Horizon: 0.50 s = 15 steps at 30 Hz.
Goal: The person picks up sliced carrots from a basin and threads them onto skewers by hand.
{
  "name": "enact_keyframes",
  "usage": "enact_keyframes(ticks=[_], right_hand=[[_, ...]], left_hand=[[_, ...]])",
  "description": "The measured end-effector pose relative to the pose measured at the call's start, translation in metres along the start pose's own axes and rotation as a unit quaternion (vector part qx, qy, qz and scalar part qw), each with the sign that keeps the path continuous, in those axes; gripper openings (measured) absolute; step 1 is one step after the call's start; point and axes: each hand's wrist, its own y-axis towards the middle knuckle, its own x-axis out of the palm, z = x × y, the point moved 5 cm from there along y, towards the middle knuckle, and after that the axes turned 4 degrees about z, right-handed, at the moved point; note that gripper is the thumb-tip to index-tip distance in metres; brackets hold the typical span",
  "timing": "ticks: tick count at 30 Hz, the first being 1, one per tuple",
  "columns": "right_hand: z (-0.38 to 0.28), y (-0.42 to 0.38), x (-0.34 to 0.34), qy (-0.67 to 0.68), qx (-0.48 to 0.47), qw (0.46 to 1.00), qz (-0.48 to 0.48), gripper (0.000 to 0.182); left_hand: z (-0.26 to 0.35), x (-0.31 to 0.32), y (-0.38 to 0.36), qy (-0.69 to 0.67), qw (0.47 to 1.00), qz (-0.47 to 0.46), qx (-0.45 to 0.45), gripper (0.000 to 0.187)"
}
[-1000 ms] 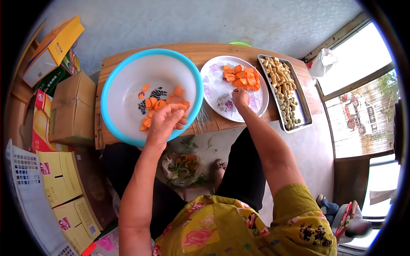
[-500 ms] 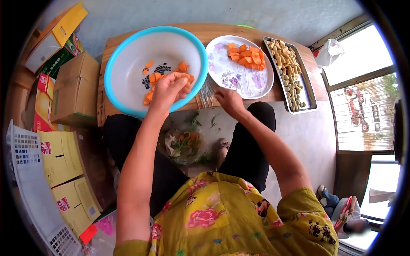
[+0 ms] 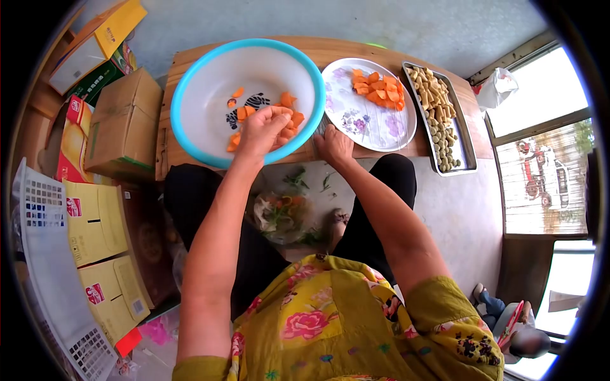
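1. The left hand (image 3: pixel 264 131) hovers above the orange pieces (image 3: pixel 243 113) in the basin (image 3: pixel 181 114), covering some; its fingers bend together, and whether they pinch a piece cannot be told.
2. The right hand (image 3: pixel 335 143) hides most of the thin sticks (image 3: pixel 311 150) between basin and plate (image 3: pixel 338 130); whether its partly hidden fingers grip any is unclear.
3. The contents of the floor bag (image 3: pixel 279 219) are blurred.
4. Since the previous frame, the right hand has moved onto the sticks, its fingers less curled; the left stays over the basin.
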Motion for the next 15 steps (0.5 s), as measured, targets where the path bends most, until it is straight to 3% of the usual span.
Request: enact_keyframes(ticks=[3,6,9,11,12,14,15], right_hand=[[0.001,0.009,0.003,-0.031,0.031,0.999,-0.026,0.029],[0.003,0.011,0.000,-0.017,0.088,0.990,-0.110,0.025],[0.019,0.005,0.002,0.078,0.116,0.983,-0.124,0.021],[0.030,-0.005,0.011,0.323,0.207,0.898,-0.216,0.018],[0.034,-0.008,0.009,0.323,0.208,0.898,-0.214,0.018],[0.031,-0.025,0.002,0.501,0.265,0.790,-0.233,0.017],[0.032,-0.032,-0.005,0.502,0.265,0.790,-0.231,0.017]], left_hand=[[-0.004,-0.003,0.003,0.006,1.000,0.007,0.002,0.020],[-0.002,-0.002,0.003,0.008,1.000,0.008,0.005,0.020],[-0.002,0.000,0.004,0.010,1.000,-0.001,0.006,0.020],[-0.006,0.001,0.006,0.010,1.000,-0.006,0.007,0.020],[-0.007,0.002,0.007,0.009,1.000,-0.008,0.007,0.020],[-0.009,0.003,0.008,0.015,1.000,-0.010,0.006,0.020],[-0.010,0.003,0.008,0.020,1.000,-0.010,0.005,0.020]])
